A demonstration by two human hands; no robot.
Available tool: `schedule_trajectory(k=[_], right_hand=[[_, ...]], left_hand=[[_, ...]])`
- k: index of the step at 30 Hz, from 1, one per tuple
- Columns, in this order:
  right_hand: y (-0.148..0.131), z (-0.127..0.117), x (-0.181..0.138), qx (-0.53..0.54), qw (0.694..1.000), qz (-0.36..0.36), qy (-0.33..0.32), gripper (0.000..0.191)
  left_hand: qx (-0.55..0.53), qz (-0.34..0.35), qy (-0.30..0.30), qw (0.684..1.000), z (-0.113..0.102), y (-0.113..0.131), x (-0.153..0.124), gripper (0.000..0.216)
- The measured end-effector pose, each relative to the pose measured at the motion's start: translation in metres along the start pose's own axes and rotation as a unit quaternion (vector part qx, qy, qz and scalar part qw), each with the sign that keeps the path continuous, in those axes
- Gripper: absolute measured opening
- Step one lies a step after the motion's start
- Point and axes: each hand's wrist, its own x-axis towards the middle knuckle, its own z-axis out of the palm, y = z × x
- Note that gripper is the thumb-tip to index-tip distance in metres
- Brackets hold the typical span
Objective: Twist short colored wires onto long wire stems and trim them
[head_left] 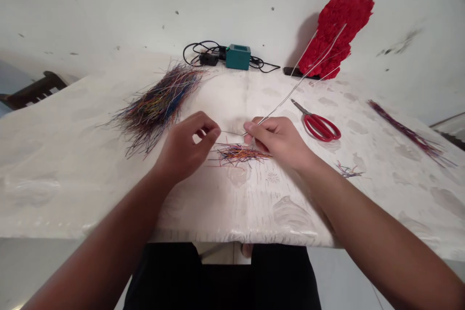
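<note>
My left hand (191, 143) is closed in a pinch, thumb against forefinger, on one end of a thin dark wire (232, 132). That wire runs across a short gap to my right hand (278, 138). Between its thumb and forefinger, my right hand grips long white wires (290, 93), which slant up and to the right, passing in front of a red ruffled piece (334, 38). Just below both hands lies a small pile of short coloured wires (241, 154). The exact spot where the dark and white wires meet is hidden by my right fingertips.
A thick bundle of coloured wires (160, 101) lies at the left. Red-handled scissors (319, 126) rest right of my hands. Farther right are a thin wire bundle (403, 131) and small scraps (348, 171). A green box (238, 56) with black cables stands by the wall.
</note>
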Motion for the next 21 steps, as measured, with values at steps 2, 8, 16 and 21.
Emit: schedule_trajectory(k=[2, 8, 16, 21], right_hand=[[0.000, -0.003, 0.002, 0.008, 0.999, -0.009, 0.047, 0.040], [0.007, -0.015, 0.010, -0.002, 0.986, -0.041, 0.162, 0.047], [0.014, -0.019, 0.014, -0.014, 0.987, -0.028, 0.160, 0.045], [0.008, -0.016, 0.011, -0.160, 0.979, -0.026, 0.124, 0.041]], left_hand=[[0.013, -0.029, 0.044, 0.999, 0.001, -0.001, 0.001, 0.009], [0.024, -0.034, 0.040, 0.998, 0.009, -0.004, -0.001, 0.008], [0.057, 0.000, -0.087, 0.995, 0.016, -0.009, -0.002, 0.014], [0.096, -0.029, -0.102, 0.990, 0.016, -0.010, -0.004, 0.021]])
